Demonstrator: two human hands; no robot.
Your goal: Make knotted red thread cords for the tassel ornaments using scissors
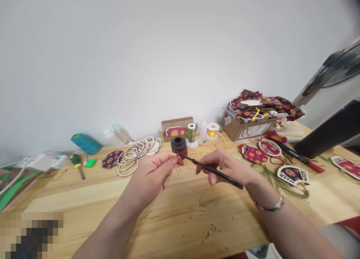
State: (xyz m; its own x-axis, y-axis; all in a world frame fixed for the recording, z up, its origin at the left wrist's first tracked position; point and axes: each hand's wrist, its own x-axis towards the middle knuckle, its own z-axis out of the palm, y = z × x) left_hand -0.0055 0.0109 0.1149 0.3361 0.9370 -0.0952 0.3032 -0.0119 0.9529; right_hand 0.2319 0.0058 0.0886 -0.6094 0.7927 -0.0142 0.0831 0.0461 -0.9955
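Pinching a thin red cord (163, 185) between thumb and fingers, the left hand (156, 172) is nearly closed; the right hand (221, 169) is curled around a slim, dark tool (225, 176), perhaps scissors, its tip close to the left fingertips, above the middle of the surface. The table (152, 225) is of pale wood with long grain, and dark scraps (212, 227) lie toward its front edge. Near its back edge are a teal thread cone (87, 144), flat openwork frames (128, 157) and, to the right, a cardboard box (239, 130) heaped with patterned cloth (284, 107). Behind is a plain, pale wall (168, 56).
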